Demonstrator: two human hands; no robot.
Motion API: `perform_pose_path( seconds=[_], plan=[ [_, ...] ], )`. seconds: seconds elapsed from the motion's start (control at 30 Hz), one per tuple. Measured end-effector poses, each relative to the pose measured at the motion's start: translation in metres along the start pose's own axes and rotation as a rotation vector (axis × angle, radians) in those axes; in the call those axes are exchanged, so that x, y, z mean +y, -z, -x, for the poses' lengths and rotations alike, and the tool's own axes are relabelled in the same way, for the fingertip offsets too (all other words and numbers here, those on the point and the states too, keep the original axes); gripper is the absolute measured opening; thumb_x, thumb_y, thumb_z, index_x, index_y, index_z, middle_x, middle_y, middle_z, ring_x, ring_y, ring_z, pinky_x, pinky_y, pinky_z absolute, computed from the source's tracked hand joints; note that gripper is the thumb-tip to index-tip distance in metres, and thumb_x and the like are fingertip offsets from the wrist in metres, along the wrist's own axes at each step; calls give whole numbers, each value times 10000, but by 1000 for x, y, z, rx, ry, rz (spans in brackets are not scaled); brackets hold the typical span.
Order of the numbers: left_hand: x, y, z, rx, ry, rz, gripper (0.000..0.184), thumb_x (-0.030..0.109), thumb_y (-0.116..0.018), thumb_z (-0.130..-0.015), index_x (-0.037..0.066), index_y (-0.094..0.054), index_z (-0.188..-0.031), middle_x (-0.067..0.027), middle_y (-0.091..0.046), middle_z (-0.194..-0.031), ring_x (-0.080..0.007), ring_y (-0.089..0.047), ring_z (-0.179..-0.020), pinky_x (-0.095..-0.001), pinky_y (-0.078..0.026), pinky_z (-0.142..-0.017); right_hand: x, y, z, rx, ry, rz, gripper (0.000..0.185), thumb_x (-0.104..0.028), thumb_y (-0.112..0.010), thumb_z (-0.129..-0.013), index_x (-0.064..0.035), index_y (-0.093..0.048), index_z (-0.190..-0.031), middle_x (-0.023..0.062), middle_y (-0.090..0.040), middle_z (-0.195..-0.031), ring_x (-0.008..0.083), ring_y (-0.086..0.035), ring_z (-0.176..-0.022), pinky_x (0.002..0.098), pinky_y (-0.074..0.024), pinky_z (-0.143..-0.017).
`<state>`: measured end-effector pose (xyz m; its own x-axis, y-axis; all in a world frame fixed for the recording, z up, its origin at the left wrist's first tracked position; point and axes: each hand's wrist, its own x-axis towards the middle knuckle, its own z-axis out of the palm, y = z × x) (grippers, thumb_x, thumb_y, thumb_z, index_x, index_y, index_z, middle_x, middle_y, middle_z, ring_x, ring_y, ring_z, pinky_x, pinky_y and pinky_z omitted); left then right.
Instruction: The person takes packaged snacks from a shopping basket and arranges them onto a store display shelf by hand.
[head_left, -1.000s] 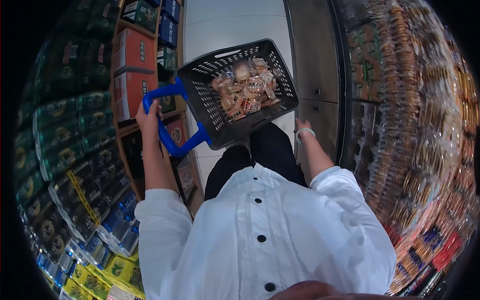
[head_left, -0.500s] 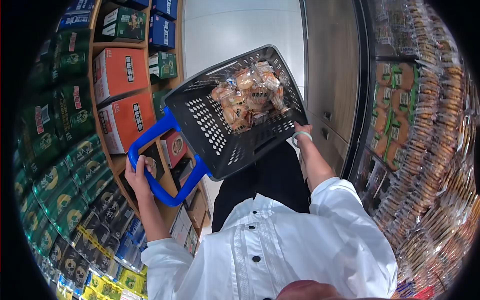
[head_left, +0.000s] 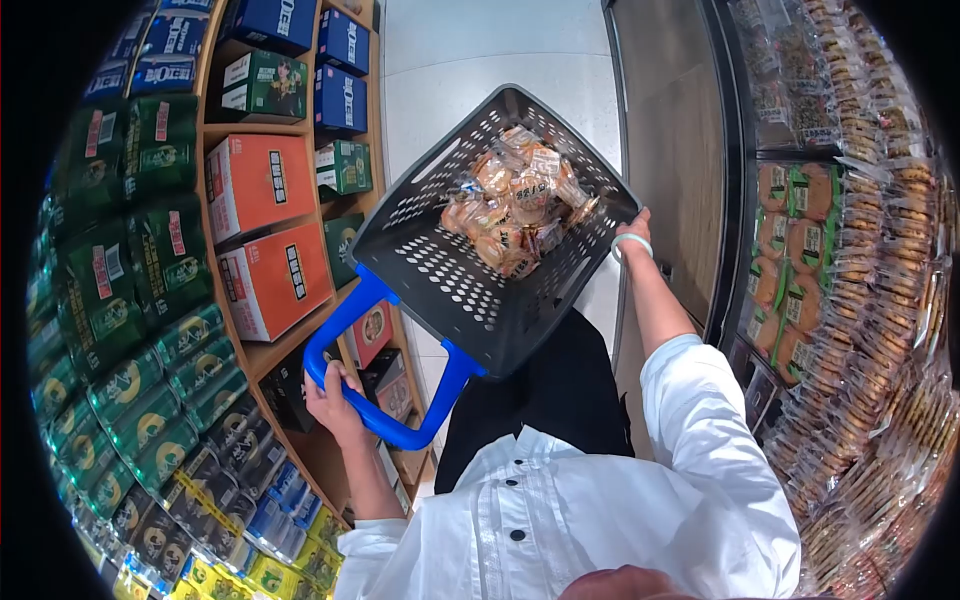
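Note:
A dark grey perforated shopping basket [head_left: 420, 250] hangs tilted in front of my body, its open top facing me. Several clear-wrapped baked snacks [head_left: 515, 200] are heaped at its far end. My left hand [head_left: 335, 405] is closed around the blue handle [head_left: 342, 320], which sticks out toward the lower left. At the basket's right corner, my right hand [head_left: 632, 232] holds the rim, its fingers partly hidden behind the edge. A pale bracelet [head_left: 632, 240] circles that wrist.
Shelves on the left carry orange boxes [head_left: 262, 182], blue boxes [head_left: 342, 98] and green packs [head_left: 95, 260]. To the right, a display holds wrapped biscuits [head_left: 870, 290] and packaged round cakes [head_left: 800, 245]. Pale tiled floor [head_left: 490, 50] runs ahead beside a wooden cabinet [head_left: 675, 130].
The basket and both hands have shifted right in view, and the basket has turned slightly clockwise. The left shelves appear lower and further right. Both holds are unchanged.

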<state>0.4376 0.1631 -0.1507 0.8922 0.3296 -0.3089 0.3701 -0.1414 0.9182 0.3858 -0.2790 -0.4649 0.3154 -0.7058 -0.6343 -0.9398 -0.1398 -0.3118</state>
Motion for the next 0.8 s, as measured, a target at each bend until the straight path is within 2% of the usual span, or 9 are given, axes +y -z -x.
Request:
perform_pose_path(
  seconds=[0.1,0.23,0.33,0.37,0.47,0.5,0.63,0.73,0.8],
  plan=[
    [-4,-1,-16,-44,-38,40,154,110,-538,-941,13,-547,-1060,-48,-551,-807,-80,-510,-584,-204,-405,-499,-20,3,-16,-15,41,-46,722,-106,-569,-806,-31,-229,-1439,267,-583,-1209,376,-579,-1137,402,-462,-976],
    [10,-19,-56,-29,-55,24,151,125,-541,-949,12,-549,-1050,-48,-557,-810,-81,-513,-596,-208,-407,-506,-46,8,-39,-75,103,-11,607,-135,-572,-824,-19,-274,-1340,278,-583,-1188,387,-583,-1123,428,-451,-973],
    [24,-34,-86,-34,-70,-15,133,136,-541,-954,22,-552,-1023,-43,-568,-812,-79,-516,-604,-216,-414,-513,-77,2,-54,-55,111,119,590,-169,-567,-851,-34,-222,-1310,291,-589,-1159,403,-584,-1113,440,-452,-964],
    [28,-38,-93,-46,-76,-16,129,140,-542,-954,26,-553,-1015,-40,-570,-810,-78,-518,-607,-217,-417,-518,-85,4,-57,-90,129,149,633,-214,-565,-880,-29,-154,-1324,303,-595,-1135,418,-587,-1098,445,-460,-959],
    [33,-44,-104,-71,-81,-17,122,152,-546,-955,37,-554,-993,-34,-575,-804,-75,-523,-614,-217,-428,-534,-105,8,-61,-93,82,197,636,-264,-556,-910,4,-194,-1361,301,-579,-1189,421,-566,-1132,436,-451,-979],
    [33,-45,-107,-74,-84,-15,121,157,-547,-955,40,-554,-988,-32,-575,-801,-74,-525,-614,-216,-431,-537,-106,6,-65,-75,120,206,591,-286,-568,-906,20,-235,-1286,316,-596,-1138,435,-586,-1090,453,-466,-956],
    [36,-51,-107,-61,-83,7,137,162,-550,-949,37,-571,-1000,-31,-585,-790,-73,-531,-616,-215,-440,-548,-94,0,-62,-2,161,241,570,-350,-596,-881,16,-284,-1188,337,-603,-1089,439,-603,-1057,461,-475,-937],
    [40,-58,-109,-51,-71,14,156,156,-552,-945,25,-586,-1023,-35,-600,-794,-71,-533,-617,-216,-439,-551,-77,-1,-50,-53,129,307,629,-445,-563,-884,52,-413,-1239,314,-583,-1176,414,-558,-1147,437,-433,-997],
    [43,-59,-112,-71,-73,7,158,155,-554,-944,25,-588,-1025,-38,-603,-798,-71,-535,-618,-213,-438,-554,-68,4,-33,-106,147,269,613,-467,-556,-886,28,-483,-1239,283,-574,-1220,397,-537,-1181,430,-415,-1018]
  ],
)
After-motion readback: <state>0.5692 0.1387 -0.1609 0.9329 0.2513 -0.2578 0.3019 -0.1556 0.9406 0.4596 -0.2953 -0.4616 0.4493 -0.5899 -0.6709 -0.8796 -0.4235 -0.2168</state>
